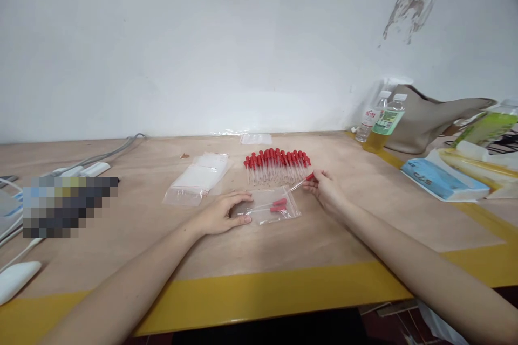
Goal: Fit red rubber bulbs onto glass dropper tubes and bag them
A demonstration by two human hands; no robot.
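Observation:
My right hand (326, 190) pinches a glass dropper (301, 182) by its red rubber bulb, its clear tube slanting down-left to the right end of a clear zip bag (263, 215). Two red-bulbed droppers (278, 206) lie inside that bag, bulbs toward its right end. My left hand (224, 213) grips the bag's left part against the table, thumb and fingers on either side of it. Just beyond the bag, many more droppers (277, 164) lie in a row, red bulbs pointing away from me.
Left of the row lies a stack of flat zip bags (198, 175); another small bag (256, 139) is near the wall. Cables and a white mouse (18, 280) are at left. Bottles (388, 124), a grey bag (413, 118) and a blue tissue pack (445, 178) occupy the right.

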